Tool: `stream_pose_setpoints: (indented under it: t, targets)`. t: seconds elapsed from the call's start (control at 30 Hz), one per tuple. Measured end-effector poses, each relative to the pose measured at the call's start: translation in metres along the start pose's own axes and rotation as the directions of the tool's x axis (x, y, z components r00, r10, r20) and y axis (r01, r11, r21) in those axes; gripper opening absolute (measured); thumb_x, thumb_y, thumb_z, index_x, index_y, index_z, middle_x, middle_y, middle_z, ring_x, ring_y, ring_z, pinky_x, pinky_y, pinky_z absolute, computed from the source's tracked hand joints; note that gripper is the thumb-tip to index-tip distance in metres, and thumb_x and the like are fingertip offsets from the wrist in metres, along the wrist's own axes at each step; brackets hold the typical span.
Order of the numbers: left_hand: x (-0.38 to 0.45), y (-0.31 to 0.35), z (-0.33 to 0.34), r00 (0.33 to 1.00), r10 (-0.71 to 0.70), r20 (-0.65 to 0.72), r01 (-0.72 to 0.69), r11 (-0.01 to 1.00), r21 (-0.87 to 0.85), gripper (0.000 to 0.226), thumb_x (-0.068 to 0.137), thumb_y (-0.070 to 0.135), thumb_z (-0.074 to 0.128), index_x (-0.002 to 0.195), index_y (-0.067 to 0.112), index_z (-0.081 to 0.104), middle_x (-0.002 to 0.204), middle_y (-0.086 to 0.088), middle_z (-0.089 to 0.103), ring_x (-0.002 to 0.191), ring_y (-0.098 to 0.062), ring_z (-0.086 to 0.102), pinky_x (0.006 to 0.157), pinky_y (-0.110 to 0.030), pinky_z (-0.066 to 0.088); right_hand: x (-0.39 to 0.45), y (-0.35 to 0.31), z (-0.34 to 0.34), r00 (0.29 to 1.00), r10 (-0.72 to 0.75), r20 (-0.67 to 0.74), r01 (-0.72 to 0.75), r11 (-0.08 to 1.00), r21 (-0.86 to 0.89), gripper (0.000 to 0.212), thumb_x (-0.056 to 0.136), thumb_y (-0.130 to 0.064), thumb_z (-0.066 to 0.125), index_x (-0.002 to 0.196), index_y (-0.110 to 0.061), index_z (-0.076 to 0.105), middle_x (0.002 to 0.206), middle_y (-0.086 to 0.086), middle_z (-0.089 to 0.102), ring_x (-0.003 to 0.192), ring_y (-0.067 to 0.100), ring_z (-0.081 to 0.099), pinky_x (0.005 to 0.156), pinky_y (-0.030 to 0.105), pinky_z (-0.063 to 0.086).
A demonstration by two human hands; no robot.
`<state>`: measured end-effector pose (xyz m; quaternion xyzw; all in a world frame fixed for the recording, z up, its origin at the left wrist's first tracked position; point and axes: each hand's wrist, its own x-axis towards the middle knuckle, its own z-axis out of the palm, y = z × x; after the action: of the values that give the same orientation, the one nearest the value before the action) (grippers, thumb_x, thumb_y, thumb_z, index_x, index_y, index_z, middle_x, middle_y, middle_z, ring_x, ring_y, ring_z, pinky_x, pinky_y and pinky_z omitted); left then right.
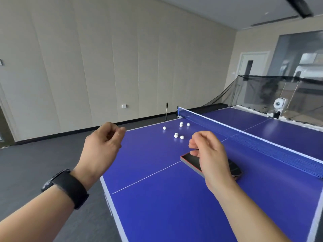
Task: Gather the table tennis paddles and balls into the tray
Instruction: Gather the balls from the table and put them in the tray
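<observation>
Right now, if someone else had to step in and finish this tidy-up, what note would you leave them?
Left hand: raised beside the table's left edge, fingers curled, nothing visibly held.
Right hand: hovering over the tray, fingers curled, apparently empty.
The tray lies on the blue table, near the net; the hand hides most of it, so its contents are unclear.
Seven white balls lie loose on the table beyond the tray, near the net.
No paddles clearly in view.
Left: gather all the balls, find the paddles.
</observation>
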<state>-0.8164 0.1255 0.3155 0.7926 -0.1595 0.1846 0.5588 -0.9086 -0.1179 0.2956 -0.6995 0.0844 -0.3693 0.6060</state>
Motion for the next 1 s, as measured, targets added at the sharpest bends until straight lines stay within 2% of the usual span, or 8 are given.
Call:
stream_pose_setpoints:
  t: [0.13,0.3,0.37,0.47,0.63,0.7,0.87,1.0]
  targets:
    - [0.060,-0.047,-0.070,0.996,-0.003,0.084,0.001,1.000,0.021,0.023,0.090,0.043,0.056,0.081,0.023,0.060,0.076,-0.002,0.067,0.065,-0.015,0.066,0.069,-0.047,0.060,-0.001,-0.005,0.093,0.999,0.025,-0.036,-0.024,0.999,0.031,0.013,0.093,-0.036,0.057,0.084,-0.035,0.066,0.082,-0.015,0.071,0.076,0.002,0.068,0.062,0.019,0.051]
    - [0.161,-0.110,-0.113,0.985,0.045,0.167,-0.036,0.997,-0.061,0.007,0.092,0.038,0.056,0.098,0.037,0.059,0.086,0.004,0.067,0.069,-0.008,0.067,0.062,-0.034,0.058,0.029,0.001,0.194,0.998,0.003,-0.066,0.000,0.999,0.049,0.013,0.097,-0.034,0.054,0.095,-0.040,0.066,0.094,-0.013,0.071,0.082,0.006,0.069,0.062,0.022,0.055]
    - [0.196,-0.144,-0.113,0.980,0.042,0.194,-0.023,0.995,-0.101,0.017,0.092,0.038,0.057,0.108,0.043,0.055,0.091,0.006,0.065,0.077,-0.013,0.068,0.059,-0.033,0.057,0.049,0.014,0.230,0.995,0.003,-0.098,0.003,0.998,0.062,0.014,0.096,-0.035,0.054,0.101,-0.043,0.064,0.101,-0.011,0.070,0.085,0.011,0.071,0.062,0.026,0.057]
    - [0.255,-0.190,-0.102,0.963,0.055,0.265,-0.033,0.996,-0.087,0.031,0.092,0.042,0.056,0.121,0.046,0.047,0.098,0.012,0.064,0.089,-0.017,0.067,0.069,-0.040,0.059,0.090,0.043,0.284,0.986,-0.014,-0.165,0.025,0.997,0.069,0.016,0.096,-0.035,0.053,0.106,-0.045,0.062,0.107,-0.010,0.068,0.088,0.012,0.071,0.061,0.028,0.057]
    - [0.392,-0.255,-0.088,0.936,0.116,0.333,-0.108,0.993,-0.043,0.036,0.090,0.052,0.053,0.124,0.053,0.042,0.111,0.027,0.057,0.091,0.007,0.060,0.065,-0.023,0.048,0.188,0.098,0.374,0.957,-0.011,-0.289,0.041,0.994,0.100,0.021,0.090,-0.043,0.052,0.109,-0.047,0.061,0.117,-0.012,0.064,0.095,0.010,0.071,0.061,0.028,0.058]
    - [0.451,-0.276,-0.091,0.922,0.133,0.364,-0.135,0.991,-0.018,0.038,0.089,0.055,0.051,0.126,0.054,0.040,0.114,0.030,0.055,0.098,0.009,0.058,0.067,-0.020,0.046,0.229,0.114,0.405,0.944,0.009,-0.330,0.032,0.993,0.117,0.022,0.091,-0.043,0.052,0.111,-0.049,0.059,0.125,-0.011,0.061,0.099,0.007,0.069,0.062,0.027,0.058]
    - [0.598,-0.322,-0.082,0.906,0.149,0.397,-0.133,0.989,-0.068,0.037,0.090,0.056,0.051,0.125,0.053,0.041,0.120,0.020,0.057,0.103,0.002,0.058,0.070,-0.022,0.047,0.326,0.135,0.468,0.891,0.020,-0.454,-0.006,0.999,0.033,0.031,0.095,-0.042,0.052,0.125,-0.045,0.055,0.123,-0.023,0.059,0.094,-0.005,0.067,0.081,0.038,0.058]
    - [0.696,-0.375,-0.040,0.851,0.219,0.478,-0.189,0.976,-0.110,0.039,0.090,0.053,0.051,0.128,0.050,0.041,0.122,0.015,0.057,0.103,0.006,0.055,0.075,-0.024,0.046,0.384,0.163,0.522,0.840,0.008,-0.543,-0.018,1.000,-0.013,0.035,0.090,-0.049,0.051,0.125,-0.048,0.054,0.122,-0.026,0.058,0.096,-0.008,0.065,0.084,0.031,0.055]
